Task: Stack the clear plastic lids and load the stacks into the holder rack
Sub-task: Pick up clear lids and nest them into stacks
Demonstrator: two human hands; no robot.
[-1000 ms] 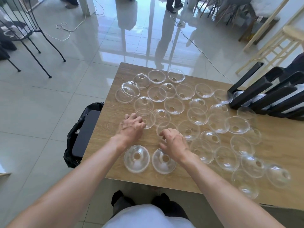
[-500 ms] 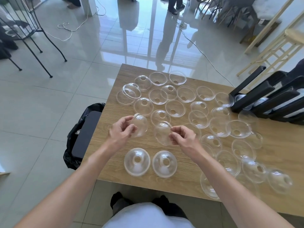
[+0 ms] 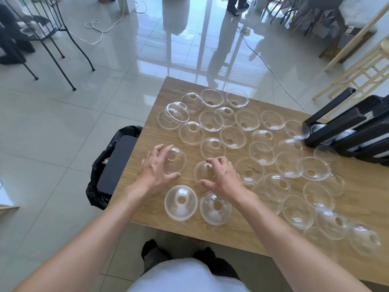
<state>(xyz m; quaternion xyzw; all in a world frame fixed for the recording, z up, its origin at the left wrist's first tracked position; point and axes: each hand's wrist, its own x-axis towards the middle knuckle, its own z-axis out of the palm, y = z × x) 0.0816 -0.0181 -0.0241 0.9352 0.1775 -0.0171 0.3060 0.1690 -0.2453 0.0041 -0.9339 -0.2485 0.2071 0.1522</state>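
Several clear dome lids with centre holes lie spread over the wooden table (image 3: pixel 280 239). My left hand (image 3: pixel 155 169) hovers with fingers spread beside a dome-up lid (image 3: pixel 175 161) that rests on the table; the fingers only brush its left side. Fingertips of my right hand (image 3: pixel 223 175) curl over the top of another dome-up lid (image 3: pixel 203 171), with the thumb at its near rim. Two more lids (image 3: pixel 181 202) (image 3: pixel 214 209) sit dome up just in front of my hands. The black holder rack (image 3: pixel 345 125) stands at the table's right edge with some lids inside.
A black bin with a bag (image 3: pixel 113 165) stands on the floor against the table's left edge. Metal chair legs (image 3: pixel 63 60) are at far left, wooden stools (image 3: pixel 357 66) at far right. Cables cross the tiled floor, and a person's feet (image 3: pixel 235 7) show at the top.
Half a second ago each hand held a lid lifted and tilted. Both lids now sit dome up on the table, and my left fingers have spread apart.
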